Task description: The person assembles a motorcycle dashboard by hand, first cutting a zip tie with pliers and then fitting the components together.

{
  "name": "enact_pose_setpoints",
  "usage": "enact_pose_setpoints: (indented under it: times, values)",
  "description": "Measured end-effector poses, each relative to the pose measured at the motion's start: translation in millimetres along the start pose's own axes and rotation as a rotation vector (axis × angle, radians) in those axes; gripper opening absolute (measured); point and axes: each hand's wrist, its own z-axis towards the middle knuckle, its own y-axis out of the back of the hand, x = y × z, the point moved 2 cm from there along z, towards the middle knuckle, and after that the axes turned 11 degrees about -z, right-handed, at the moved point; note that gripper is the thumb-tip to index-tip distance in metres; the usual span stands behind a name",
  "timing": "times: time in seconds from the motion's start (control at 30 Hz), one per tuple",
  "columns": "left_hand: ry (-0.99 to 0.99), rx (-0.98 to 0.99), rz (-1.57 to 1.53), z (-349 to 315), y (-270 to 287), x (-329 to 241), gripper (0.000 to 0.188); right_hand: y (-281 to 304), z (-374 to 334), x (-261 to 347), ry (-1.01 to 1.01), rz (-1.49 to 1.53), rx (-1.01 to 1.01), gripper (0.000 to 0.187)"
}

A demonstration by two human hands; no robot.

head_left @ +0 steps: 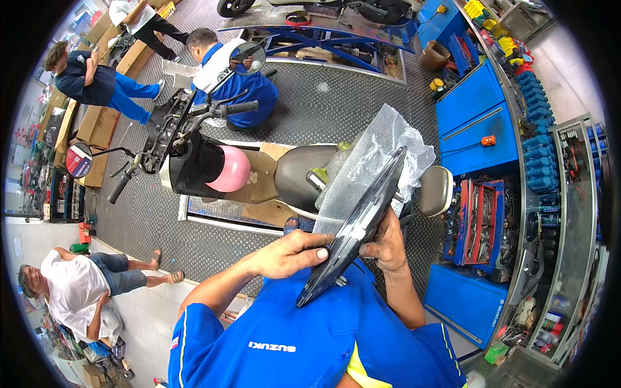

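In front of my chest, I hold a long black plastic part point(352, 236), tilted and seen nearly edge-on, with tapered ends and small stubs sticking out. My left hand point(291, 254) grips its near left edge between thumb and fingers. Higher up, my right hand point(386, 244) clasps the right side, its thumb against the part and some fingers hidden. Crinkled clear bubble wrap point(349, 184) lies just beyond the part, over the rear of a scooter point(304, 171). The scooter's handlebar area point(171, 132) is stripped of covers, with bare cables showing.
A pink helmet point(231, 169) rests on the scooter, ahead of its seat. One person in blue point(252, 97) crouches beyond the handlebar; others stand or sit at left. Blue cabinets point(479, 129) and a tool rack point(479, 223) line the right. A lift point(323, 42) stands at the back.
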Motion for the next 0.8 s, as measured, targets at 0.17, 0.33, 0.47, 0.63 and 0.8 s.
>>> enact_pose_setpoints:
  times: [0.17,0.33,0.47,0.63,0.8]
  values:
    - [0.059,0.035,0.049,1,-3,-7,0.053,-4,-3,3,-0.014,0.021,0.021,0.12]
    - [0.032,-0.024,0.095,-1,-11,-10,0.053,2,-7,-8,-0.011,0.006,0.054,0.121]
    - [0.106,-0.08,0.046,-5,-18,-18,0.051,-1,-9,-6,-0.031,-0.001,0.044,0.123]
    - [0.135,-0.094,0.091,-9,-22,-14,0.056,-7,-11,-5,-0.052,-0.014,0.016,0.127]
    - [0.008,-0.156,0.223,-15,-40,-20,0.078,-2,-13,-2,0.016,-0.096,0.051,0.116]
